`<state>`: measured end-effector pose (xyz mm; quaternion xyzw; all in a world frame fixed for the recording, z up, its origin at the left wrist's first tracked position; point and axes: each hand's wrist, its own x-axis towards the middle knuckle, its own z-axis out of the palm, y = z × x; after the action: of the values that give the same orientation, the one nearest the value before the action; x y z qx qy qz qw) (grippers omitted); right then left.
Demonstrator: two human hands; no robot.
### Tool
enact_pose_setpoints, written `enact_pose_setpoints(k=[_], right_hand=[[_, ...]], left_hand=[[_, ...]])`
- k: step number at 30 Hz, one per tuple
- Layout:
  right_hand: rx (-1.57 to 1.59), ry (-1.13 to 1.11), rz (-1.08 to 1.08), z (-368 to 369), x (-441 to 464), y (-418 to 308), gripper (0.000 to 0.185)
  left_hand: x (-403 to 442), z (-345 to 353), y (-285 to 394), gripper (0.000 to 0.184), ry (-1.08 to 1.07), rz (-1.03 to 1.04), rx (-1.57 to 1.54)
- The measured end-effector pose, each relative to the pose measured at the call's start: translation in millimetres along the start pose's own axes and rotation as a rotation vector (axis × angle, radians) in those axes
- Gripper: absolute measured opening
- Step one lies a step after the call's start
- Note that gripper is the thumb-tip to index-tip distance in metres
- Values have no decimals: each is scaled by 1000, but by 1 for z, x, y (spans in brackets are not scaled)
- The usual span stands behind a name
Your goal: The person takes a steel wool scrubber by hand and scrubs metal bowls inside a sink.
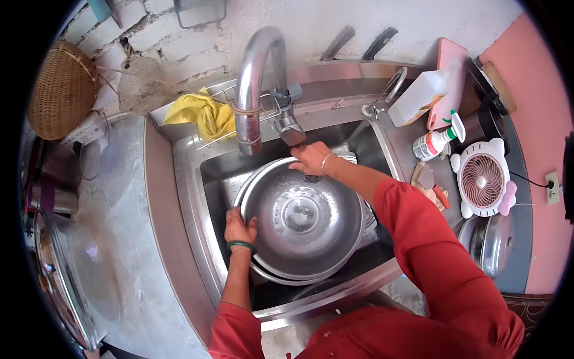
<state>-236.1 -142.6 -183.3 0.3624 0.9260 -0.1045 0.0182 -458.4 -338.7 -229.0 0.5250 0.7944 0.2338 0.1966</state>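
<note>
A wide, shiny metal basin (299, 251) rests in the sink, nested over another rim (272, 276) that shows beneath it. Wet spots mark its bottom. My left hand (240, 229) is closed on the left rim, with the thumb inside and a green bangle at the wrist. Over the far rim, just below the faucet, my right hand (311, 158) has its fingers bent. A dark, rough-looking patch (312, 178) shows under its palm; whether it is a pad or a reflection is unclear.
A tall curved faucet (248, 102) stands behind the sink (388, 157). A yellow cloth (206, 116) hangs on a wire rack at the back left. To the right are a white jug (417, 99), a spray bottle (436, 140), a fan (482, 181) and a pot lid (497, 245).
</note>
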Motion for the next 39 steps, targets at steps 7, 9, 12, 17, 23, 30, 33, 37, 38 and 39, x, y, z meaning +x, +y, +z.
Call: enact_pose_setpoints(k=[7,9,12,17,23,30,33,37,38,39], right_hand=[[66,-100,-113,11,19,-32,46],[108,-144,124,11,-10,-10,48],[199,-59,446,39,-76,14,48],[282,103,945,37,-153,-29,46],[348,130,1147,48,-188,-54,43],[170,-80,583,19,-75,25,42],[58,-100,302,3,-21,16,43],[16,-19,-4,17,21,-5,47],[12,-64,-50,17,23,-13,48],[9,-105,-98,18,23,-18,49]], left_hand=[[26,20,-15,22,-115,63,-438],[3,31,-37,21,-1,33,-578],[-28,21,-21,19,73,-120,-621],[-71,31,-10,24,257,-261,-402],[-93,20,8,33,185,-399,-149],[-24,-16,9,41,29,-127,-24],[24,-6,-6,40,-144,3,176],[48,4,15,35,-217,-27,112],[50,13,8,34,-205,-89,-12],[41,21,1,30,-186,-34,-206]])
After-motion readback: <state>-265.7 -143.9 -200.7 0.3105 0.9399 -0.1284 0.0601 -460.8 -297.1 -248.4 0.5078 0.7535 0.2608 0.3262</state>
